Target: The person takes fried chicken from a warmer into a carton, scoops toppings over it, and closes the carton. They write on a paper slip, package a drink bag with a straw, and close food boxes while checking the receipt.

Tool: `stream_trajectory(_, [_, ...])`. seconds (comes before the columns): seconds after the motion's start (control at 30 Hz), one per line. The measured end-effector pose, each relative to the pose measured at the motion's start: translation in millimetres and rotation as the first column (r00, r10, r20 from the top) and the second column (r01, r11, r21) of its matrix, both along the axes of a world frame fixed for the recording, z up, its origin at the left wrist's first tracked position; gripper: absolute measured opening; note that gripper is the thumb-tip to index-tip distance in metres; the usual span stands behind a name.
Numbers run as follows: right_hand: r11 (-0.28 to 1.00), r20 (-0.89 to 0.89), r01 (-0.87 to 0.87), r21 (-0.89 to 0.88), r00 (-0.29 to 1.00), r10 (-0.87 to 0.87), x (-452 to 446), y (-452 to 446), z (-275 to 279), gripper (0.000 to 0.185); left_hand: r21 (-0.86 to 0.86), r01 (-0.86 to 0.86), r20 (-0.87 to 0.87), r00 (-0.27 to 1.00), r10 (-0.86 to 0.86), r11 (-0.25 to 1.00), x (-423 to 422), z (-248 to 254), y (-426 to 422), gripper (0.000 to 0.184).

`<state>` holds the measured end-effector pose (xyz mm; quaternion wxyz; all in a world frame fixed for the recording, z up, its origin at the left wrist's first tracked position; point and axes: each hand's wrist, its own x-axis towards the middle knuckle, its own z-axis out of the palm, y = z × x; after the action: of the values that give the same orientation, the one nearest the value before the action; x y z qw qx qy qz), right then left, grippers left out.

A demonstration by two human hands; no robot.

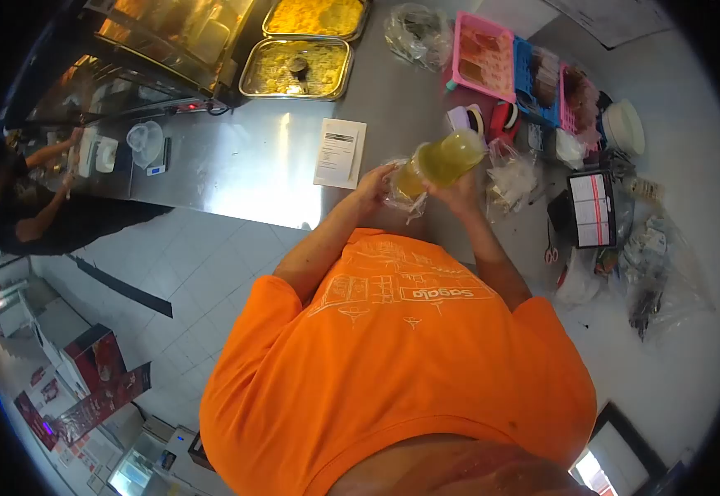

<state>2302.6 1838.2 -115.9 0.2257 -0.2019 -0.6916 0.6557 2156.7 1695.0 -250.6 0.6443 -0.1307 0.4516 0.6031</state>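
My right hand (457, 193) is wrapped round a clear bottle (455, 155) of yellow-green liquid. The bottle is tilted, its wide end up to the right and its narrower end down at a small clear plastic bag (406, 203). My left hand (372, 187) grips the bag by its side. Yellowish colour shows at the bag's top, but I cannot tell whether liquid is flowing into it. Both hands are over the front edge of the steel counter (277, 178). A printed paper (340, 154) lies to the left of my left hand.
Two covered trays of yellow food (296, 68) (314, 16) stand at the back. Pink basket (484, 56) and blue basket (537, 81) hold bagged sauces. Plastic bags (512, 178), scissors (551, 253) and a card holder (591, 209) lie right. A co-worker (25, 194) stands far left by a scale (158, 161).
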Motion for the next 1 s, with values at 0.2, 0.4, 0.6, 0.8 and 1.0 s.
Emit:
stream_trajectory(0.2, [0.956, 0.052, 0.104, 0.274, 0.991, -0.123, 29.1, -44.0, -93.5, 0.077, 0.072, 0.247, 0.095, 0.963, -0.253, 0.966, 3.8, 16.1, 12.3, 0.039])
stream_trajectory(0.4, [0.792, -0.015, 0.245, 0.559, 0.958, -0.286, 28.7, -63.3, -99.8, 0.087, 0.113, 0.256, -0.114, 0.963, -0.244, 0.960, 10.4, -1.3, 8.8, 0.047])
stream_trajectory(0.6, [0.931, 0.089, 0.363, -0.030, 0.929, -0.359, 42.8, -9.9, -105.3, 0.081, 0.098, 0.043, 0.206, 0.977, -0.063, 0.994, 37.9, -4.1, -37.4, 0.053])
stream_trajectory(0.8, [0.981, 0.614, -0.172, -0.087, 0.766, 0.189, -2.2, 58.3, -113.2, 0.033, 0.067, 0.166, 0.060, 0.984, -0.170, 0.984, 54.7, 8.2, -53.6, 0.037])
stream_trajectory(1.0, [0.992, 0.295, -0.096, 0.086, 0.953, 0.067, 2.8, 35.5, -62.4, 0.024, 0.121, 0.087, 0.014, 0.996, -0.090, 0.989, 64.5, -12.7, -48.5, 0.035])
